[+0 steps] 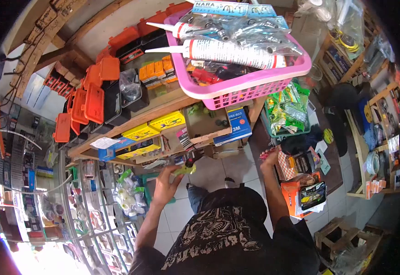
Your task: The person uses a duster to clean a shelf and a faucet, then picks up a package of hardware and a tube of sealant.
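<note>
My left hand (164, 187) pinches a small yellow-green packet (185, 170) between thumb and fingers, in front of the lower shelf. A dark, rounded thing shows just above the packet. My right hand (269, 160) is at the near edge of the dark side table, its fingers curled round a small red-pink item (266, 153) whose kind I cannot tell. Right beside that hand stands a red-and-white checkered box (286, 166). Closer to me on the same side lie an orange box (292, 198) and a phone (312, 196) with a lit screen.
A pink basket (250, 89) holding sealant tubes stands on the shelf ahead. Below it are yellow boxes (167, 120) and a blue 3M box (235, 126). Open orange-lidded bins (93, 103) line the left, above a glass display rack. A green basket (288, 134) holds packets.
</note>
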Action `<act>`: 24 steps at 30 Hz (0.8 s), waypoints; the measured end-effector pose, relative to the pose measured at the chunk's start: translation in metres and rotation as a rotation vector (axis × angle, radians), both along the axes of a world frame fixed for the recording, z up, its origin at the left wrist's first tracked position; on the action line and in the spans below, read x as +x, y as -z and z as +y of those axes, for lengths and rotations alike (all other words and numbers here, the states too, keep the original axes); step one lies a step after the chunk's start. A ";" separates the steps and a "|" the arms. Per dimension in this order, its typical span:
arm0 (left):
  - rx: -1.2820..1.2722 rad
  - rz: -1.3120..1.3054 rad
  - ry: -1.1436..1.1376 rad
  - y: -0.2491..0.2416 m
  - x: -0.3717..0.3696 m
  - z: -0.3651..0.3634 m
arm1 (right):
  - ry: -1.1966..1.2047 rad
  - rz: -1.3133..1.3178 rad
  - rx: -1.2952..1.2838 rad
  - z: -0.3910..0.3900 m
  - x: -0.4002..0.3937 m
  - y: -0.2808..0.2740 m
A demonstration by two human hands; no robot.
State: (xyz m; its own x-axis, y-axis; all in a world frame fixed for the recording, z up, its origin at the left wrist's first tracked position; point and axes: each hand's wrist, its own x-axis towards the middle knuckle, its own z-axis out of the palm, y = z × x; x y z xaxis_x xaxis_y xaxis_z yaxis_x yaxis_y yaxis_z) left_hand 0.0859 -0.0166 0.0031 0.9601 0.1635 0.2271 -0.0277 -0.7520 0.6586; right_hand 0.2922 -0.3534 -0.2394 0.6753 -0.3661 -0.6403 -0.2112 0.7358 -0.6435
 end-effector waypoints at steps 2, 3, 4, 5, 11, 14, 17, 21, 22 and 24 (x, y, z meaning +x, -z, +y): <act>-0.208 0.025 -0.101 0.017 0.005 0.000 | 0.005 0.004 -0.049 -0.003 -0.002 0.016; -0.211 0.040 -0.116 0.027 0.010 0.001 | -0.006 -0.037 -0.008 -0.003 -0.005 0.013; -0.446 0.053 -0.132 0.036 0.014 0.001 | -0.020 -0.074 0.032 -0.002 -0.010 0.003; -0.682 0.064 -0.155 0.044 0.016 0.001 | -0.049 -0.020 -0.103 0.000 -0.019 -0.005; -1.349 0.091 -0.230 0.082 0.031 -0.007 | -0.516 0.371 -0.313 0.022 -0.104 -0.044; -1.351 0.182 -0.291 0.079 0.042 -0.023 | -1.023 -0.066 -0.417 0.048 -0.117 -0.121; -1.354 0.154 -0.215 0.086 0.056 -0.035 | -1.246 -0.326 -0.309 0.080 -0.100 -0.153; -1.311 0.163 -0.161 0.078 0.090 -0.033 | -1.260 -0.298 -0.267 0.126 -0.058 -0.169; -1.279 0.173 -0.143 0.078 0.101 -0.028 | -1.192 -0.275 -0.331 0.137 -0.045 -0.173; -1.246 0.168 -0.126 0.070 0.128 -0.018 | -1.079 -0.259 -0.324 0.155 -0.013 -0.164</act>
